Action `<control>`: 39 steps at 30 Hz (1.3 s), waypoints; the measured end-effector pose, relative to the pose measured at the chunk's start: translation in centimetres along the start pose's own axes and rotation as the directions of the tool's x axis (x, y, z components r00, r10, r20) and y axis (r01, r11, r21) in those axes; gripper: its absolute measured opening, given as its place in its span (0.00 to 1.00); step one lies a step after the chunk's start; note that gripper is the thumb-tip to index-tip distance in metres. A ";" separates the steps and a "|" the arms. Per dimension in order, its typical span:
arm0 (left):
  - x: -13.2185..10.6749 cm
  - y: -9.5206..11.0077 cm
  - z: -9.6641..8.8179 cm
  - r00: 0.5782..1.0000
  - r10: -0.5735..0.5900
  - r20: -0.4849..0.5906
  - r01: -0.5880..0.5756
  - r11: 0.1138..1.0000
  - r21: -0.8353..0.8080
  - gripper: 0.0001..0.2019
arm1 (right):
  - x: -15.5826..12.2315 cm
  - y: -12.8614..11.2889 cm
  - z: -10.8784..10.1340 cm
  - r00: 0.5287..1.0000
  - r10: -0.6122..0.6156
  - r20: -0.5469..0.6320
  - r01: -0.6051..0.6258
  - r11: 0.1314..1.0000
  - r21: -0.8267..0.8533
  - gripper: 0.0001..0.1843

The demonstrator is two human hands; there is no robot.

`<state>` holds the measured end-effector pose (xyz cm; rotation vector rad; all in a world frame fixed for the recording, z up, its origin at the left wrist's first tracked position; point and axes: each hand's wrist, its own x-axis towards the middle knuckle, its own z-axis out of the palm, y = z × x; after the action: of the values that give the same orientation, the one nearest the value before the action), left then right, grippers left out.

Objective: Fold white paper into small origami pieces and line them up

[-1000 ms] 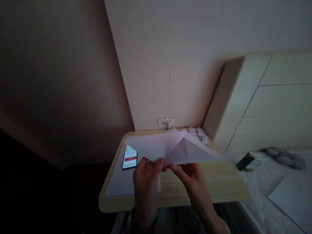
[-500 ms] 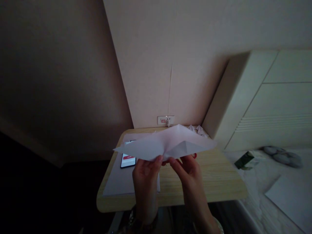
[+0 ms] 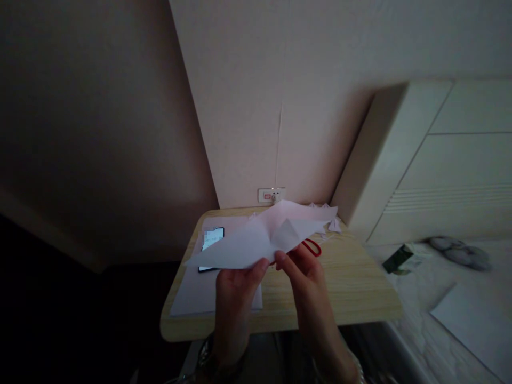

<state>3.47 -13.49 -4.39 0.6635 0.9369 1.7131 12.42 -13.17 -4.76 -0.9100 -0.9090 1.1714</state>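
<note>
Both hands hold one creased sheet of white paper [image 3: 244,242] above a small wooden table [image 3: 344,288]. My left hand [image 3: 238,282] pinches its near edge, thumb on top and the other fingers underneath. Just to the right, my right hand [image 3: 302,272] grips the same edge between thumb and fingers. The sheet has fold lines that meet near its middle, and its ends spread out to left and right. Behind the right hand a red loop-shaped handle [image 3: 312,248] shows in part; the rest of it is hidden.
A lit phone [image 3: 214,237] lies on white paper sheets [image 3: 192,298] at the table's left. Small folded paper pieces [image 3: 334,226] sit at the back right. A wall socket [image 3: 272,195] is behind. On the bed at right are a green-and-white box [image 3: 402,258], a grey item [image 3: 460,253] and paper [image 3: 476,325].
The paper has tilted and turned, its right end shifting left and upward. More of the red handle and of the small folded pieces is uncovered. Both hands keep their grip.
</note>
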 end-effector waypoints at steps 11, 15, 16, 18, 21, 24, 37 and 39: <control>0.3 0.4 -0.4 0.997 -0.079 0.026 0.078 0.996 0.048 0.14 | 0.3 -0.6 -0.7 0.999 -0.030 -0.027 0.028 0.996 -0.085 0.08; 0.9 0.4 -1.0 0.991 -0.122 0.058 0.117 0.991 0.070 0.13 | 0.4 -0.8 -0.7 1.000 -0.017 -0.011 0.016 0.997 -0.076 0.08; 1.0 0.4 -1.2 0.990 -0.130 0.052 0.126 0.989 0.082 0.13 | 0.4 -0.9 -0.7 1.000 -0.005 -0.006 0.005 0.997 -0.074 0.08; 1.1 0.5 -1.3 0.989 -0.142 0.035 0.138 0.985 0.099 0.13 | 0.4 -0.9 -0.6 1.000 0.008 0.002 -0.008 0.997 -0.075 0.08; 0.9 0.6 -1.1 0.991 -0.128 0.035 0.124 0.988 0.095 0.14 | 0.5 -0.9 -0.5 1.000 -0.012 0.004 0.012 0.997 -0.081 0.08; 0.6 0.5 -0.6 0.995 -0.095 0.018 0.093 0.992 0.090 0.14 | 0.5 -0.8 -0.6 1.000 -0.017 -0.011 0.016 0.996 -0.083 0.09; 0.3 0.3 0.4 0.997 -0.073 0.036 0.071 0.996 0.046 0.17 | 0.4 -0.6 -1.6 0.994 0.099 0.055 -0.088 0.981 -0.174 0.14; 0.2 0.4 0.4 0.996 -0.066 0.055 0.063 0.996 0.057 0.17 | 0.3 -0.5 -1.4 0.991 0.116 0.070 -0.102 0.979 -0.176 0.15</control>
<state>3.55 -13.21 -3.84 0.7069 0.9589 1.6082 13.96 -13.08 -4.83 -1.0699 -1.0487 1.2446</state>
